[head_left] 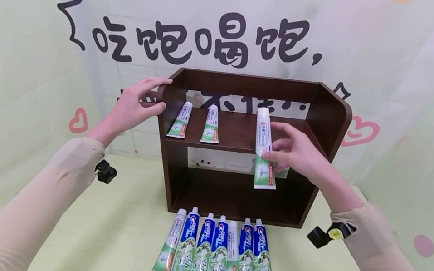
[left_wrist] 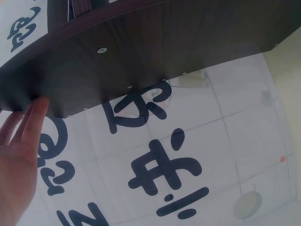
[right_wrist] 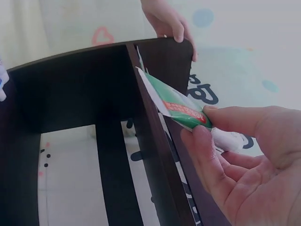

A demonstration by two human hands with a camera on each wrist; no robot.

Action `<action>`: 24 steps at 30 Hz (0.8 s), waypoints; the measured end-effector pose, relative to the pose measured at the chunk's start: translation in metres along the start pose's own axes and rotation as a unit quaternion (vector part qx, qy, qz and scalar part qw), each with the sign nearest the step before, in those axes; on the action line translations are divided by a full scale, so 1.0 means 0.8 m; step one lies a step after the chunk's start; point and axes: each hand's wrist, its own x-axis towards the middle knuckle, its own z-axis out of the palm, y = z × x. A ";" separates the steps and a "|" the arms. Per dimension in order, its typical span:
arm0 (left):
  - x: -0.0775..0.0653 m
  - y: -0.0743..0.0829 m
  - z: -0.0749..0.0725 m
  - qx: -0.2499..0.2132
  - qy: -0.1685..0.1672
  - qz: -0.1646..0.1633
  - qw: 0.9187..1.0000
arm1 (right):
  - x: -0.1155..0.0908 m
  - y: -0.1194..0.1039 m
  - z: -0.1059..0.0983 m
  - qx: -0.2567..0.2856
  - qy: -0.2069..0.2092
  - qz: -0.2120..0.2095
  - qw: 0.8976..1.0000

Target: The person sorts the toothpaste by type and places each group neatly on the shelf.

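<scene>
My right hand point(head_left: 294, 152) pinches a white and green tube of toothpaste point(head_left: 263, 137) between thumb and fingers. The tube stands cap up in front of the upper shelf, its flat crimped end hanging below the shelf's front edge. In the right wrist view, that green end with a red label point(right_wrist: 186, 110) points away from the palm. My left hand point(head_left: 136, 102) touches the left side panel of the dark brown rack point(head_left: 244, 84) near its top corner, fingers fairly straight. Two similar tubes, a left one point(head_left: 180, 120) and another point(head_left: 212, 125), lean on the upper shelf's left half.
Below the rack's front, several toothpaste tubes lie side by side on the pale table point(head_left: 118, 232). Most are blue and green, like the rightmost tube point(head_left: 264, 258); two are white and green, one at the left end point(head_left: 170, 244). A printed cloth point(head_left: 234, 0) hangs behind.
</scene>
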 end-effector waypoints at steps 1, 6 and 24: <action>0.000 0.000 0.000 0.000 0.000 0.000 1.000 | 0.005 -0.001 -0.001 0.003 0.004 -0.001 1.000; 0.000 -0.001 0.002 0.001 -0.004 -0.001 1.000 | 0.031 -0.007 -0.004 0.016 0.024 -0.001 1.000; 0.000 -0.002 0.001 0.002 0.006 0.002 1.000 | 0.097 -0.022 0.003 0.059 0.051 -0.040 0.996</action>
